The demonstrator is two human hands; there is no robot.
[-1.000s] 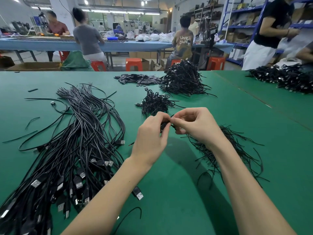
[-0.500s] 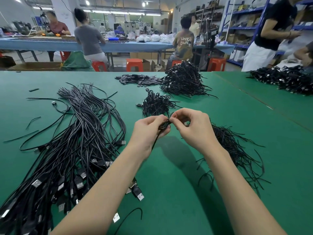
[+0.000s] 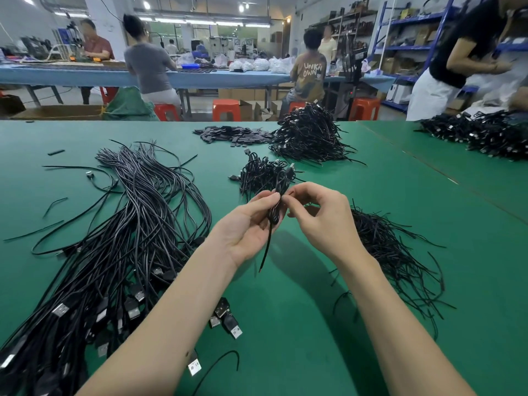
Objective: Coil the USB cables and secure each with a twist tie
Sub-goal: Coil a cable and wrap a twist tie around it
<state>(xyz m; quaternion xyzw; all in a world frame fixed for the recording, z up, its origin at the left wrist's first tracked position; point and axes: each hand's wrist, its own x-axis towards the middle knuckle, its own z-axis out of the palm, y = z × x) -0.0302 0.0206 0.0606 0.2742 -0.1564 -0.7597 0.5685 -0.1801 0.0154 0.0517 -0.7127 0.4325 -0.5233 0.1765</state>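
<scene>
The left hand [image 3: 248, 224] cradles a coiled cable [image 3: 278, 200] above the tabletop [image 3: 285, 310], steadying it while the right hand [image 3: 320, 215] pinches the twist tie [image 3: 267, 247] at its waist, probably for winding; uncoiled cables [image 3: 123, 224] wait left, ties [image 3: 394, 252] right.

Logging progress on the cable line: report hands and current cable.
Left hand grips coiled cable. Right hand pinches it at the top. Loose tail hangs below. Nothing in the way.

Factory floor, workers [image 3: 148, 67] at long benches [image 3: 85, 77], stock shelving [image 3: 411, 47]
</scene>
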